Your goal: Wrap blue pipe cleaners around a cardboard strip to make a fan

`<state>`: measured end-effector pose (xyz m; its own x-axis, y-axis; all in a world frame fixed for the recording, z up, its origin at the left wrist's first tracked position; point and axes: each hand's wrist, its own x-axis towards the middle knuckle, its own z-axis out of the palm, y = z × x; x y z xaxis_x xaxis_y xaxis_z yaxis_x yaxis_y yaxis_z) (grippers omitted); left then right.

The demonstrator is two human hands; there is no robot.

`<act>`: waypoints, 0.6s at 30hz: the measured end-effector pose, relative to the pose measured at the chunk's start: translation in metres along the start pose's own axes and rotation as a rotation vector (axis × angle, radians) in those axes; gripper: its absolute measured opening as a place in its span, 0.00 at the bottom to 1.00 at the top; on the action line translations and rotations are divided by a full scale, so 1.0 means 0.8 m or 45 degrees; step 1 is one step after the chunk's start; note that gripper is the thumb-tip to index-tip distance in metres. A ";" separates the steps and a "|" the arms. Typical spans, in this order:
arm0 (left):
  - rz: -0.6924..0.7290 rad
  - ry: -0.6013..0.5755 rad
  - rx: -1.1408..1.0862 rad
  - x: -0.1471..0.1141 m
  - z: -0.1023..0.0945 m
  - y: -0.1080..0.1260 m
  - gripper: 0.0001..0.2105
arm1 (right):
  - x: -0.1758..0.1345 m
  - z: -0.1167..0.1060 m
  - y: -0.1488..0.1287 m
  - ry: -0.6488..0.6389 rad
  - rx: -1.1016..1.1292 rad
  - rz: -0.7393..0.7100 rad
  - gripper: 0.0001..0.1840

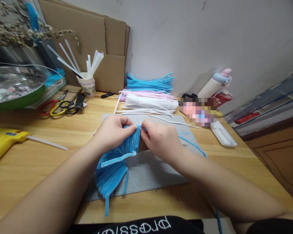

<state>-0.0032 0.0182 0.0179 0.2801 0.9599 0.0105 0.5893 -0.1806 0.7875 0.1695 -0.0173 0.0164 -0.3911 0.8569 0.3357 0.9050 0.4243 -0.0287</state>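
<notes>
My left hand (113, 131) pinches the top edge of a brown cardboard strip (143, 143), closely wound with blue pipe cleaners (114, 177). The wound part fans out in a curve toward me, with a few loose ends sticking out. Close beside it, my right hand (162, 138) is closed, thumb and fingertips pressed on a blue pipe cleaner at the strip's top edge. A blue length (194, 145) comes out on the far side of that hand. Beneath the work lies a grey board (158, 175). My fingers partly hide the strip.
Bundles of blue (148, 82) and white pipe cleaners (148, 101) lie against the wall. At left are a yellow glue gun (8, 139), scissors (55, 109), a cup of glue sticks (88, 86) and a green-rimmed bowl (19, 97). A white pouch (223, 134) and a bottle (211, 86) are at right.
</notes>
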 end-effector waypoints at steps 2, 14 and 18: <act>0.012 0.073 -0.023 -0.001 0.001 0.000 0.14 | -0.002 0.004 -0.003 0.024 0.066 0.002 0.15; -0.135 0.375 -0.506 0.006 -0.011 -0.002 0.09 | -0.038 0.030 0.002 -0.053 0.688 -0.008 0.14; -0.148 0.348 -0.564 0.005 -0.014 0.001 0.08 | -0.039 0.034 -0.002 -0.094 1.284 0.362 0.09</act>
<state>-0.0105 0.0242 0.0254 -0.0102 0.9997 0.0216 0.2120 -0.0190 0.9771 0.1755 -0.0371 -0.0196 -0.2259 0.9646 0.1363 0.4199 0.2227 -0.8798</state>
